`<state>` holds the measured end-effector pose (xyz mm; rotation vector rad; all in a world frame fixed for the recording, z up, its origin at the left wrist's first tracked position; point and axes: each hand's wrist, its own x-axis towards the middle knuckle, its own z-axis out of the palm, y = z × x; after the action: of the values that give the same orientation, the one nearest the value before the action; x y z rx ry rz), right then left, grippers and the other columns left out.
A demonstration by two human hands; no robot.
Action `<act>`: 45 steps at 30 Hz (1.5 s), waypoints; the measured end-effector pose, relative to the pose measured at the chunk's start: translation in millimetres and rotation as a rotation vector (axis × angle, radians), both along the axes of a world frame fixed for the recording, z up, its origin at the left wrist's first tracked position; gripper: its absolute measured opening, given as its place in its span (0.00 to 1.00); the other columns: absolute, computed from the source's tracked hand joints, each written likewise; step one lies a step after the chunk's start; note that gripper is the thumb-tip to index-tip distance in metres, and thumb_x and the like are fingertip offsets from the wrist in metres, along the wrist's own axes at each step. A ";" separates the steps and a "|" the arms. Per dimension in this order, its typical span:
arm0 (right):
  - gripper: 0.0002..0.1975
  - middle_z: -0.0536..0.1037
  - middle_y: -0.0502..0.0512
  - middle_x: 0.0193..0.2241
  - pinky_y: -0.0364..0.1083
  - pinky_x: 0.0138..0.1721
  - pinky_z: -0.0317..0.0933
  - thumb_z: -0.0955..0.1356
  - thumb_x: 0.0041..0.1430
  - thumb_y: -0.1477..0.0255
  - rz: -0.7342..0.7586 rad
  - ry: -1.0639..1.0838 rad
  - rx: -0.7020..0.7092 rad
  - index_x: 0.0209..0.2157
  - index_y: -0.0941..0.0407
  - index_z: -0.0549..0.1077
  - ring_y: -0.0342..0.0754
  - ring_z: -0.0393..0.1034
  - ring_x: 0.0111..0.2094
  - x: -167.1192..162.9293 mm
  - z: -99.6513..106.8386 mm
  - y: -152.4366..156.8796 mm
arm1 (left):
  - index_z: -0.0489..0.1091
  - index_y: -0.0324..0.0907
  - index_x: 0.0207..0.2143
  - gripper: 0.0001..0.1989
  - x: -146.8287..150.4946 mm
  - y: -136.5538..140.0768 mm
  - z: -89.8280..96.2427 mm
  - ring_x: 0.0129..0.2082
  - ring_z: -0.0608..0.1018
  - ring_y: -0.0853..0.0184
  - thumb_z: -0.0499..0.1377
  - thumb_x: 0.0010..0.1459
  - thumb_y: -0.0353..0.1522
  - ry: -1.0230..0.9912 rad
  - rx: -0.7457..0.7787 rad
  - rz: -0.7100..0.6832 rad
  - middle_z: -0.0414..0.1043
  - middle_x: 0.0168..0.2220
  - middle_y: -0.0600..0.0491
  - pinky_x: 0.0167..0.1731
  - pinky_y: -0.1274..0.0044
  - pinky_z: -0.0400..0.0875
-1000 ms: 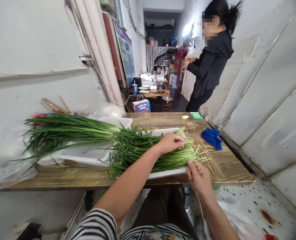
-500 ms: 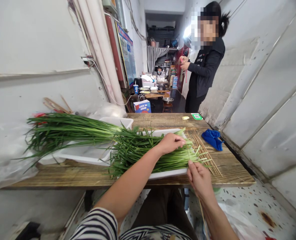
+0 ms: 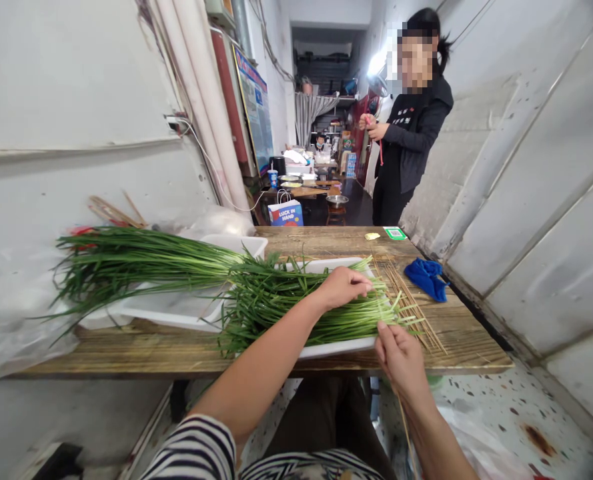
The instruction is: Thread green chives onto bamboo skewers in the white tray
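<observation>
Green chives (image 3: pixel 286 300) lie in a white tray, their pale stem ends pointing right. My left hand (image 3: pixel 346 287) reaches across them, thumb and fingers pinched at the stems along the far side. At the near right corner of the tray, my right hand (image 3: pixel 401 353) is closed round a thin bamboo skewer (image 3: pixel 405 427), which runs down past the wrist. The skewer's upper end, among the stems between both hands, is hard to make out. Loose bamboo skewers (image 3: pixel 419 310) lie on the wooden table right of the tray.
Longer chives (image 3: pixel 146 267) rest over a second white tray (image 3: pixel 171 310) on the left, beside clear plastic (image 3: pixel 16 307). A blue cloth (image 3: pixel 426 279) and a green code card (image 3: pixel 395 233) are at the right. Beyond the table stands a person (image 3: pixel 411 133) holding something pink.
My hands, the chives and the skewer keep their places. The person beyond the table has turned slightly, and more of the pink thing hangs from their hands.
</observation>
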<state>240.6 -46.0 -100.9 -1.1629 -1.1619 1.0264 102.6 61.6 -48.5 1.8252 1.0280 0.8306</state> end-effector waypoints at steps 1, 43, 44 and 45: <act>0.26 0.54 0.42 0.07 0.40 0.11 0.37 0.66 0.55 0.53 0.001 0.005 -0.001 0.13 0.54 0.59 0.37 0.45 0.09 0.0 -0.4 -0.1 | 0.76 0.34 0.29 0.13 0.0 0.0 -0.3 0.23 0.70 0.73 0.58 0.50 0.36 -0.012 -0.010 -0.003 0.74 0.24 0.51 0.25 0.81 0.64; 0.26 0.55 0.42 0.09 0.39 0.12 0.38 0.66 0.57 0.55 -0.016 0.010 -0.002 0.14 0.55 0.59 0.36 0.45 0.10 -0.6 -7.7 -1.7 | 0.76 0.42 0.32 0.09 -0.9 8.7 -1.7 0.42 0.72 0.56 0.56 0.51 0.29 0.712 0.658 -0.013 0.73 0.38 0.46 0.43 0.68 0.63; 0.26 0.54 0.42 0.09 0.39 0.12 0.38 0.66 0.57 0.55 -0.013 0.015 -0.003 0.14 0.55 0.59 0.36 0.45 0.10 -0.5 -7.5 -2.1 | 0.76 0.42 0.32 0.09 -2.0 9.8 -2.3 0.42 0.72 0.58 0.56 0.51 0.29 0.674 0.654 -0.042 0.73 0.38 0.47 0.43 0.69 0.64; 0.26 0.54 0.42 0.09 0.39 0.12 0.38 0.66 0.57 0.55 -0.013 0.020 -0.005 0.14 0.55 0.59 0.36 0.45 0.10 -0.4 -7.1 -2.4 | 0.76 0.42 0.32 0.09 -3.4 11.0 -2.9 0.41 0.72 0.59 0.57 0.50 0.29 0.628 0.649 -0.056 0.73 0.37 0.48 0.43 0.71 0.64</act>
<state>240.2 -48.4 -108.1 -1.1598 -1.1352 1.0300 99.2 72.7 -51.4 2.7704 1.1535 0.5965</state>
